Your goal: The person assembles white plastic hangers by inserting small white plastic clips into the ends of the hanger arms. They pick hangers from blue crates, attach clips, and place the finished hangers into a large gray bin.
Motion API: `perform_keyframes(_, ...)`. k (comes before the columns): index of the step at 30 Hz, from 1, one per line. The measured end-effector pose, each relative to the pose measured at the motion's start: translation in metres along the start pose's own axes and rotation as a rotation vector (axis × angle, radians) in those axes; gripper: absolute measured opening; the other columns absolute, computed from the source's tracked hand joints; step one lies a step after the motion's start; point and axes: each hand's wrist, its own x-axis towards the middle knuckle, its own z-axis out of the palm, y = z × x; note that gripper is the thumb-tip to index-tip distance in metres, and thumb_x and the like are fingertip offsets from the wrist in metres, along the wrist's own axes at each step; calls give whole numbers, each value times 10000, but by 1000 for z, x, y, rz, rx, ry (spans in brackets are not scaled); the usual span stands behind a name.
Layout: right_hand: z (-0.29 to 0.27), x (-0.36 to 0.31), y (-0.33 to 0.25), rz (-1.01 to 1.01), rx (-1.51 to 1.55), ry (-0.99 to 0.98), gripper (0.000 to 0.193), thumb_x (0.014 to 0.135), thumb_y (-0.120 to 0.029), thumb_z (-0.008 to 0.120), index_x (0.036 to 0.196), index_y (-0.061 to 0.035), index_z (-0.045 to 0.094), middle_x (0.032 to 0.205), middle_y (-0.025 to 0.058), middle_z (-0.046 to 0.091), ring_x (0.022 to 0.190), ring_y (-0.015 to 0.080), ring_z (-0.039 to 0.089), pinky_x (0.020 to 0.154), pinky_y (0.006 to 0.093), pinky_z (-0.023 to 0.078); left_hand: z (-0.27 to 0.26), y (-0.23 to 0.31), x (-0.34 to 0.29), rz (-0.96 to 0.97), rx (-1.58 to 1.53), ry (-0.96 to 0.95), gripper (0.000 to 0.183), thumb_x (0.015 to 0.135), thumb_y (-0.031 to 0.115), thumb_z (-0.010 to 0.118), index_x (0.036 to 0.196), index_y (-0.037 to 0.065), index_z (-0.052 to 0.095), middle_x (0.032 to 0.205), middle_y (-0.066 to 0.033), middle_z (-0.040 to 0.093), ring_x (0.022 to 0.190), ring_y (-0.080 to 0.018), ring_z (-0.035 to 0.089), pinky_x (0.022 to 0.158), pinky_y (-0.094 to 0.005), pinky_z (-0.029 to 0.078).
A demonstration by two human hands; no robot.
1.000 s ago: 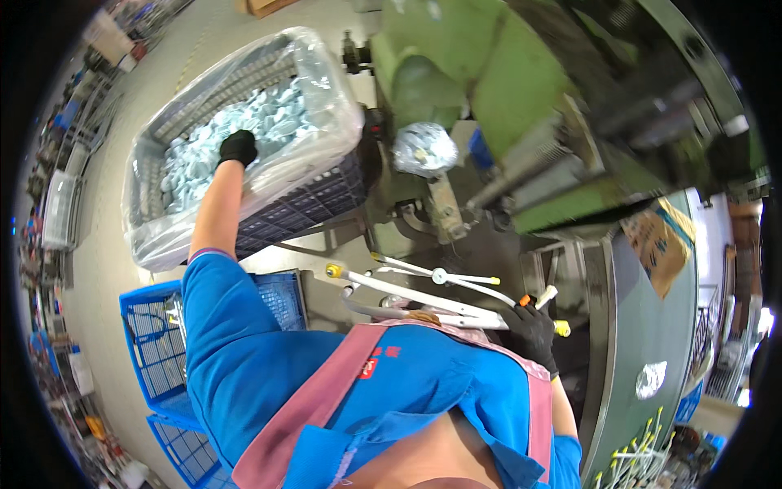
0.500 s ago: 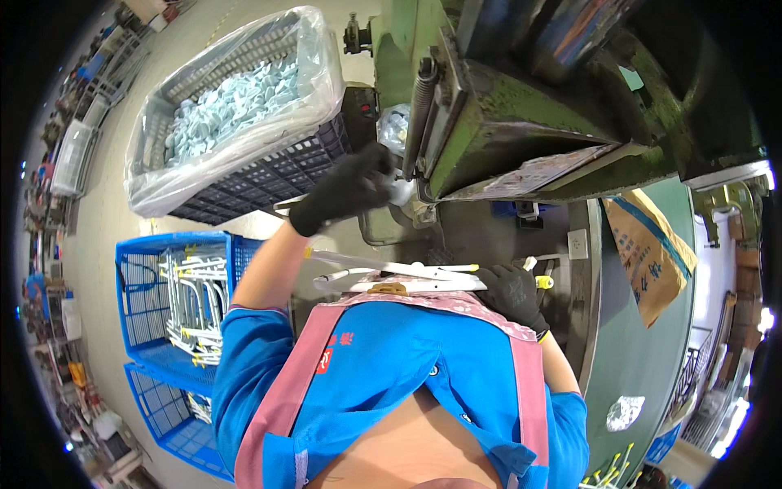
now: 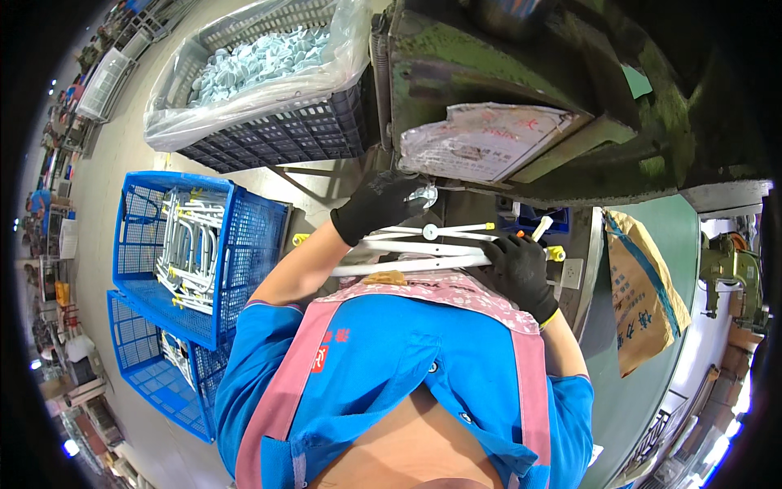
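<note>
Head view: the black-gloved right hand [image 3: 521, 273] wraps its fingers around a white tubular frame with yellow end caps [image 3: 436, 263], lying across the person's front. Just beyond, the black-gloved left hand [image 3: 376, 204] pinches a small, pale, round disc [image 3: 427, 196] between its fingers. Leftward stand blue plastic mesh crates [image 3: 252, 253]. Farther off, a black plastic crate [image 3: 285, 134] holds pale-blue pieces [image 3: 261, 61] beside a green metal machine [image 3: 489, 73].

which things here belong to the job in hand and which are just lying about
Likely in use:
- pale disc, in left hand
- white tubes, in right hand
- black crate of pale pieces

Seemingly lying about:
- paper bag
- white rack, far left
</note>
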Motion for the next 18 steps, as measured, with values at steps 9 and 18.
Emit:
perform_keyframes(9, -3, 36, 21, -66, -35, 32, 333, 667, -243, 730, 971, -139, 640, 816, 61, 622, 733, 253, 620, 655, 391, 481, -73, 3, -32, -277, 95, 144, 327, 767, 298, 739, 989, 63, 690, 900, -130, 692, 802, -300, 663, 720, -382, 521)
perform_keyframes(18, 25, 59, 30, -97, -105, 328, 374, 749, -285, 718, 1104, -202, 634, 970, 98, 643, 863, 311, 631, 713, 421, 509, -119, 2, -82, -606, 214, 93, 244, 820, 264, 690, 942, 53, 691, 912, -129, 670, 828, -300, 661, 713, -365, 511)
